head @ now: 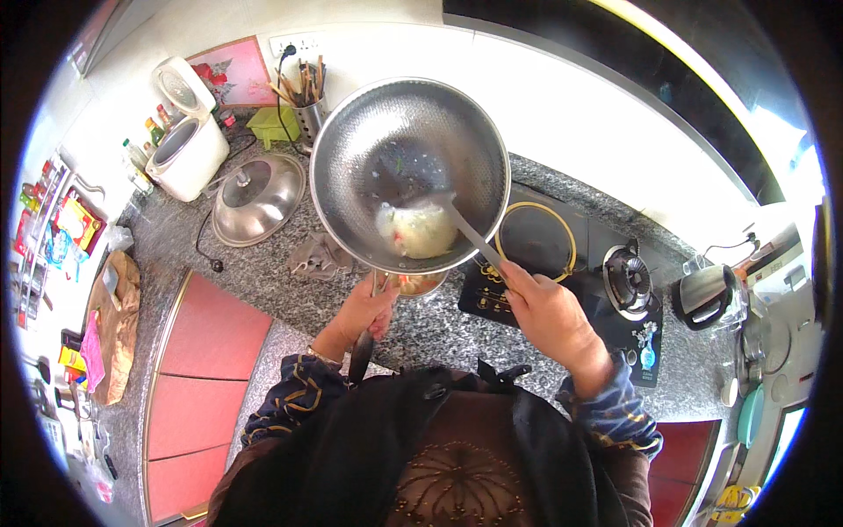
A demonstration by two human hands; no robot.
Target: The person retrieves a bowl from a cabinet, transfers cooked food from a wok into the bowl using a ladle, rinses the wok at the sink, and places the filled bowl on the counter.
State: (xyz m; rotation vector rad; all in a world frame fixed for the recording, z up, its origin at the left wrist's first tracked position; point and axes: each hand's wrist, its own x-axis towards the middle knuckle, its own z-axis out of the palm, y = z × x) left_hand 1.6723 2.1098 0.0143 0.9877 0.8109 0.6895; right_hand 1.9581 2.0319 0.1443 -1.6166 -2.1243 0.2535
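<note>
My left hand (361, 308) grips the handle of a steel wok (411, 132) with a textured inside, raised and tipped towards me over the counter. A pale, soupy mass of food (421, 230) with red and green bits has gathered at the wok's near side. In my right hand (550, 319) is the handle of a metal spatula (474, 234), its blade resting against the food. Partly hidden below the wok's near rim is a bowl (425, 284) with reddish food in it. Whether food is flowing between them is hidden by the rim.
To the right are an induction cooktop (537, 240), a gas burner (630, 280) and an electric kettle (705, 296). A domed steel lid (258, 201), a grey cloth (321, 257) and an open white rice cooker (191, 155) stand left. Farther left lies a wooden chopping board (122, 336).
</note>
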